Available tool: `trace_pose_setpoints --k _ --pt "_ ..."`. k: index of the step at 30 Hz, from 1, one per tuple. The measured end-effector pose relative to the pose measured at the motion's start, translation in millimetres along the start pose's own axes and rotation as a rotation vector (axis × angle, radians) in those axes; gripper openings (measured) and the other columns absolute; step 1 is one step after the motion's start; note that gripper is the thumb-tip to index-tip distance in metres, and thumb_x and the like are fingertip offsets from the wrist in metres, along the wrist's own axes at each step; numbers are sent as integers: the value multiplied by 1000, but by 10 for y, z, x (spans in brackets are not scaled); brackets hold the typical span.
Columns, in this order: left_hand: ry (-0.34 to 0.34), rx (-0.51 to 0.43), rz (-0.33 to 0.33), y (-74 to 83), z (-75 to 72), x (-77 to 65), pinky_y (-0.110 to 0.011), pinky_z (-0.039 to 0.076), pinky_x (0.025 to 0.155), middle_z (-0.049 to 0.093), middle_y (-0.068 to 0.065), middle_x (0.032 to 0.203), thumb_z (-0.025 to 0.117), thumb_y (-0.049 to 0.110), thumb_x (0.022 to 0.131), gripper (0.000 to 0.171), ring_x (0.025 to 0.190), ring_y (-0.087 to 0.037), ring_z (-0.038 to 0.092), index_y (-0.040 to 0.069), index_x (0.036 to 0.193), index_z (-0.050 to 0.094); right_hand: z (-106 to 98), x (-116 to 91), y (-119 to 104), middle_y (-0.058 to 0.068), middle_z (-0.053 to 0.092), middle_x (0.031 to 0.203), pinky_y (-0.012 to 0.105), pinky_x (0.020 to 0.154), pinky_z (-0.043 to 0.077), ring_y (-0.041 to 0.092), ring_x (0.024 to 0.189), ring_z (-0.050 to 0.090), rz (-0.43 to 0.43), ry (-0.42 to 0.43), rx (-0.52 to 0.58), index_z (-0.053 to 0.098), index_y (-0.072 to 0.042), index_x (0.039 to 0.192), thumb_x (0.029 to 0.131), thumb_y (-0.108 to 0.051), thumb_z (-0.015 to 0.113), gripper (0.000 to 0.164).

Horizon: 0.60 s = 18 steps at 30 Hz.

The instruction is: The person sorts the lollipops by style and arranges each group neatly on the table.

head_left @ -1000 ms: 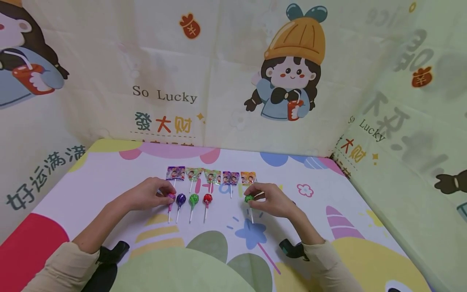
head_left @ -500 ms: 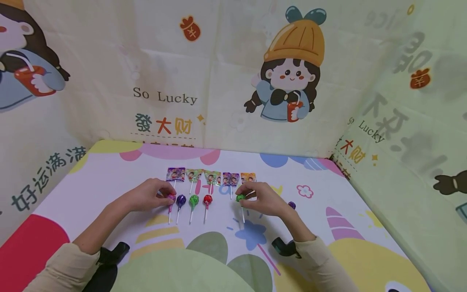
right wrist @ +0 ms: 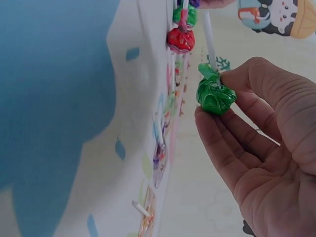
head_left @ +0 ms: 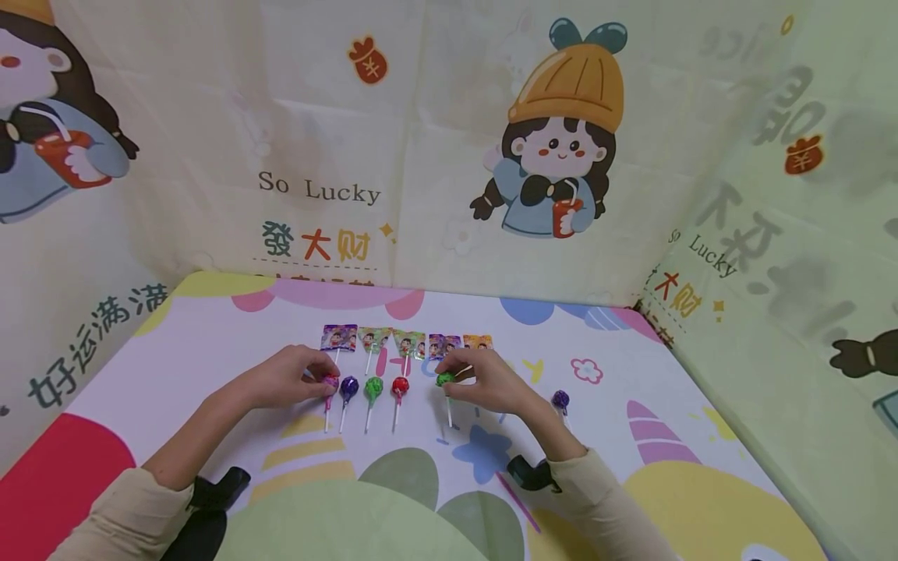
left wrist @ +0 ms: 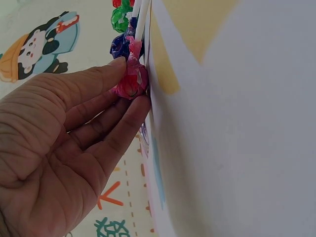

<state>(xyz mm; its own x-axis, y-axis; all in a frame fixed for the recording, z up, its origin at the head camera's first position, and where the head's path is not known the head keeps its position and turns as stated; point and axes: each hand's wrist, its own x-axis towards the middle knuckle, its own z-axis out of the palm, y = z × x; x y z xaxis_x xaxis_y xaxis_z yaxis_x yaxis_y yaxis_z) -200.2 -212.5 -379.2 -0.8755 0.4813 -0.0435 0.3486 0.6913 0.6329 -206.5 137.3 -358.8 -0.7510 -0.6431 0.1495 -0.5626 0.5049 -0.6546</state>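
My left hand [head_left: 291, 377] pinches the head of a pink-wrapped lollipop [left wrist: 132, 81] between thumb and fingers, at the left end of a row on the table. Beside it lie a dark purple lollipop [head_left: 349, 388], a green lollipop [head_left: 374, 389] and a red lollipop [head_left: 400, 387], sticks toward me. Thumb and fingers of my right hand [head_left: 487, 379] hold another green lollipop [right wrist: 216, 95] by its wrapped head, just right of the red one. The right wrist view has it raised off the tabletop, its stick partly behind the thumb.
Behind the row lie several flat-wrapped lollipops [head_left: 410, 343] in printed bags. Another purple lollipop [head_left: 560, 400] lies by my right forearm. The patterned tabletop [head_left: 316, 514] meets a printed cloth wall [head_left: 435, 257] at the back.
My right hand has moved left with the green lollipop, toward the red one. The purple lollipop by my right forearm has come into sight. My left hand stays in place.
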Motion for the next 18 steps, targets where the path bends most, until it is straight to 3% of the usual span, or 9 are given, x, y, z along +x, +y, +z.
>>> trace_pose_setpoints --k 18 --pt "0 -6 6 -9 3 9 -41 59 89 70 4 95 79 14 90 16 92 -16 62 8 105 75 183 195 30 5 72 104 32 90 59 13 92 68 -9 -45 -3 71 -1 110 89 -2 74 21"
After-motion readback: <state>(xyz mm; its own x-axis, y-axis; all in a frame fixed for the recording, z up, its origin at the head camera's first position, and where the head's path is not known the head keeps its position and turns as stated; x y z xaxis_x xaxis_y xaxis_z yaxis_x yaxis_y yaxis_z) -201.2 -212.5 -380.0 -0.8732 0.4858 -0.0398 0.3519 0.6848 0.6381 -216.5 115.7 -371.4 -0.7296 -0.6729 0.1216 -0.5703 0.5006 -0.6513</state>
